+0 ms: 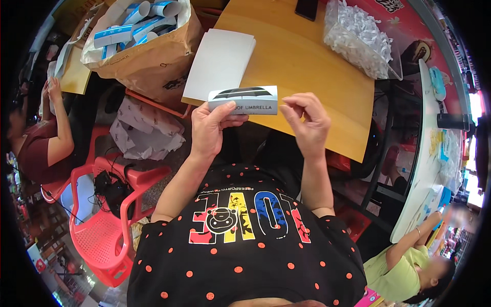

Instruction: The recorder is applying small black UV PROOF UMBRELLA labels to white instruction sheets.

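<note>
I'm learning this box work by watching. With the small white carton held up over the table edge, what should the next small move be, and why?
Probably bring the right hand onto the free right end of the small white folding carton with the black umbrella picture. Only the left hand grips it, at its left end, while the right hand's pinched fingers sit just beside the other end, above the wooden tabletop.

a small oblong white carton (244,100) with a dark curved picture on its face sits at the centre, over the near edge of a wooden table, gripped at its left end by the left hand (209,128); the right hand (307,120) is just beside its right end, fingers curled. behind it on the table lies a stack of flat white sheets (220,61). top left, a brown paper bag (153,61) holds a heap of white-and-blue cartons (138,23). top right, a clear plastic bag (358,41) of white pieces rests on the table.
</note>
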The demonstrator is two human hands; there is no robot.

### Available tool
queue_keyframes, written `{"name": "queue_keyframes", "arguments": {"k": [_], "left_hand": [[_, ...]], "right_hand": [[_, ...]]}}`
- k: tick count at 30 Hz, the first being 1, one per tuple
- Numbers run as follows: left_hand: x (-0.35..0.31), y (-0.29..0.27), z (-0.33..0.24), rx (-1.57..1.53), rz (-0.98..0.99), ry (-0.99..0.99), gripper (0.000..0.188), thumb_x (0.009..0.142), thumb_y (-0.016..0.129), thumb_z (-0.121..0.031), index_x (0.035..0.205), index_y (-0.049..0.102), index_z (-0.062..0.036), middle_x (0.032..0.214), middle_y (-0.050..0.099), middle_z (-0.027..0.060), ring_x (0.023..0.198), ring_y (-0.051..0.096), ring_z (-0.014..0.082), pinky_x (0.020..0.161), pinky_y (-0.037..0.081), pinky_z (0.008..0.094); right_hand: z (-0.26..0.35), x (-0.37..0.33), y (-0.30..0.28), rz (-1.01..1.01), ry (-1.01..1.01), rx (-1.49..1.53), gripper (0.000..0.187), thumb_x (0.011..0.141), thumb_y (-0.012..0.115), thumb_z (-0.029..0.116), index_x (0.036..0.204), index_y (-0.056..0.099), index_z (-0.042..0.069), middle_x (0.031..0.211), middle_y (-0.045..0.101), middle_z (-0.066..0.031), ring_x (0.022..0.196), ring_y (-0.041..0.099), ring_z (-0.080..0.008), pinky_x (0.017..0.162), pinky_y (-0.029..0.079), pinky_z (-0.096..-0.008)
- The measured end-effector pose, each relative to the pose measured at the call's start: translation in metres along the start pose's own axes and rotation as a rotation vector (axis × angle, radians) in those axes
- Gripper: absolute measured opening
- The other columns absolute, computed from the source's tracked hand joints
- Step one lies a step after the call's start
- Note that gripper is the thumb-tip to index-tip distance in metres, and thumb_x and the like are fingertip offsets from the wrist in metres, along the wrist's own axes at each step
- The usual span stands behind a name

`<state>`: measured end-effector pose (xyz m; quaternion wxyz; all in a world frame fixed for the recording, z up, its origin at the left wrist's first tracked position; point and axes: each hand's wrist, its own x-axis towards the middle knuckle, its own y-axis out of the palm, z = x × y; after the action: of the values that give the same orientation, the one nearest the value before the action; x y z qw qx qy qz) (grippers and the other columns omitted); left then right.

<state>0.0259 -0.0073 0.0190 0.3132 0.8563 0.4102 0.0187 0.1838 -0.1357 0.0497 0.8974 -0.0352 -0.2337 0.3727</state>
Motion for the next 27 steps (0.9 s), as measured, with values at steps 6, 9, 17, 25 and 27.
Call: {"name": "queue_keyframes", "arguments": {"k": [6,9,17,25,27], "left_hand": [[-0.002,-0.001,0.001,0.045,0.005,0.060,0.022,0.087,0.061,-0.010,0.099,0.062,0.0086,0.086,0.068,0.0190,0.070,0.070,0.0238,0.066,0.058,0.0294],[-0.004,-0.001,0.002,0.106,0.016,0.125,0.022,0.087,0.061,-0.010,0.099,0.063,0.0093,0.086,0.068,0.0194,0.071,0.070,0.0234,0.067,0.058,0.0299],[-0.003,-0.005,0.005,0.132,0.029,0.188,0.021,0.087,0.060,-0.008,0.098,0.064,0.0094,0.086,0.069,0.0162,0.070,0.068,0.0204,0.066,0.058,0.0291],[-0.004,-0.012,0.012,0.158,0.006,0.198,0.021,0.087,0.060,-0.008,0.098,0.064,0.0091,0.086,0.069,0.0139,0.071,0.067,0.0175,0.065,0.057,0.0275],[-0.004,-0.013,0.013,0.187,0.026,0.189,0.021,0.088,0.060,-0.008,0.099,0.064,0.0090,0.086,0.069,0.0137,0.072,0.067,0.0173,0.065,0.056,0.0272]], "right_hand": [[-0.007,-0.010,0.014,0.017,0.084,0.013,0.012,0.078,0.070,-0.006,0.087,0.063,-0.001,0.091,0.055,-0.0017,0.068,0.041,-0.0048,0.061,0.038,-0.0190],[-0.007,-0.007,0.017,-0.037,0.150,0.124,0.008,0.077,0.071,0.001,0.082,0.065,0.001,0.086,0.063,-0.0033,0.068,0.051,-0.0064,0.064,0.042,-0.0210],[-0.005,-0.013,0.024,-0.062,0.420,0.225,0.009,0.082,0.068,0.006,0.081,0.064,-0.001,0.076,0.065,-0.0012,0.069,0.057,-0.0056,0.066,0.045,-0.0200],[-0.022,-0.016,0.026,0.006,0.634,0.690,0.015,0.085,0.064,0.003,0.098,0.060,-0.004,0.085,0.066,-0.0075,0.053,0.053,-0.0057,0.047,0.041,-0.0189],[-0.010,-0.019,0.033,0.047,0.706,0.729,0.019,0.085,0.063,0.001,0.103,0.059,-0.005,0.087,0.066,-0.0091,0.049,0.050,-0.0056,0.041,0.038,-0.0180]]}}
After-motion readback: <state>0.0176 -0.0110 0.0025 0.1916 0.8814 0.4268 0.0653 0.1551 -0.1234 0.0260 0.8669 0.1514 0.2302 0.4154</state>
